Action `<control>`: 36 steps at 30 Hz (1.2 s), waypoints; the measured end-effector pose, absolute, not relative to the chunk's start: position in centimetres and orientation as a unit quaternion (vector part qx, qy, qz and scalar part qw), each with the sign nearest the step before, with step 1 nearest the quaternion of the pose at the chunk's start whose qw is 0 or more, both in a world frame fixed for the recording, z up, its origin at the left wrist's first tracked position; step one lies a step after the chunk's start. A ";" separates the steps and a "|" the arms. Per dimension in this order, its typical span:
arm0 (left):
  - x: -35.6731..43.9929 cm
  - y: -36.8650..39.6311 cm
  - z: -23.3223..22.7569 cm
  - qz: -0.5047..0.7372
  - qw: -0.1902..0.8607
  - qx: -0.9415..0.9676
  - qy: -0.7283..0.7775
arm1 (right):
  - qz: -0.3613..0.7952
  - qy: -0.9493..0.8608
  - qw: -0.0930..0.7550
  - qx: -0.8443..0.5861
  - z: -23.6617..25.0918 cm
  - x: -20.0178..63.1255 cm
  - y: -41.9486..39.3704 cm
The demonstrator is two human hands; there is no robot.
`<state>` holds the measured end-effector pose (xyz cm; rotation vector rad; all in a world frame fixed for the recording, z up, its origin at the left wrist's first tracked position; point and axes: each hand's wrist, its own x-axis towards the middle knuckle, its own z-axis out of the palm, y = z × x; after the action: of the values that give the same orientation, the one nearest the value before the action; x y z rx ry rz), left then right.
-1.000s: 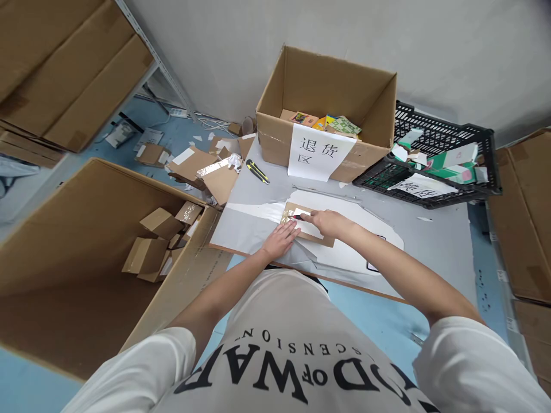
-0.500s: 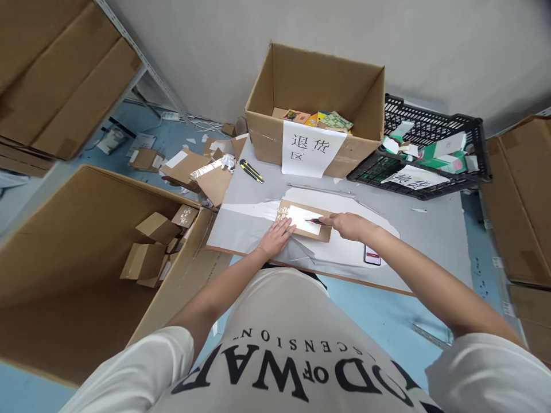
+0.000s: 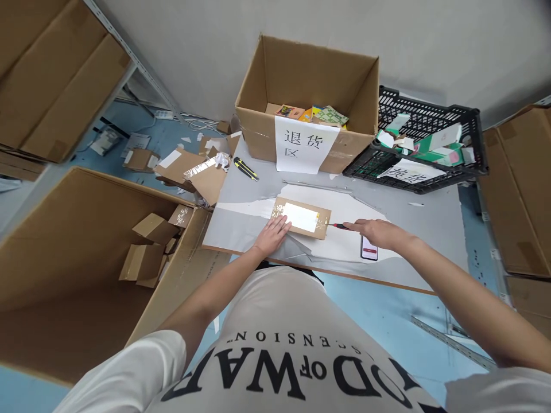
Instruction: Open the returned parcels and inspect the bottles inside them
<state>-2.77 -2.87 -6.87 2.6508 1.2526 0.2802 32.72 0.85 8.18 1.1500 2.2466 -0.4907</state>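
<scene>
- Pressing flat, open left hand [image 3: 272, 234] on flat parcel's [image 3: 302, 217] near-left corner.
- Gripping red-handled cutter [image 3: 340, 226] in right hand [image 3: 379, 234], just beside parcel's right end, long axis paralleling bench's [image 3: 430, 229] near edge.

Place: you are standing in a parcel returns packing room.
Evidence: a labelled cardboard box [image 3: 301, 109] is holding returned goods; a black crate [image 3: 424, 149] is sitting beside it.
Surroundings: flattened cartons [image 3: 55, 74] are filling metal shelving; scraps are littering the blue floor [image 3: 129, 143].
</scene>
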 end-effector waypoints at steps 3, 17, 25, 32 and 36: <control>-2.9 -2.8 -6.9 0.101 0.105 0.892 0.427 | -0.188 0.814 0.292 0.465 7.5 35.8 -1.3; -1.6 -0.1 -4.5 0.090 0.108 0.880 0.453 | -0.534 0.341 -0.413 0.654 -3.9 30.9 -10.5; -1.1 3.0 -4.1 0.039 0.128 0.872 0.471 | -0.554 0.291 -0.463 0.628 -5.7 27.6 -10.7; -1.1 3.1 -4.4 0.060 0.144 0.870 0.467 | -0.570 0.298 -0.452 0.618 -5.5 27.7 -11.0; -1.3 3.5 -4.9 0.098 0.149 0.876 0.448 | -0.584 0.298 -0.449 0.608 -5.2 28.1 -11.3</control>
<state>-1.31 3.48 -4.85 2.5182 1.2870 0.2829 28.05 -11.34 -5.22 2.7689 1.3569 -2.6594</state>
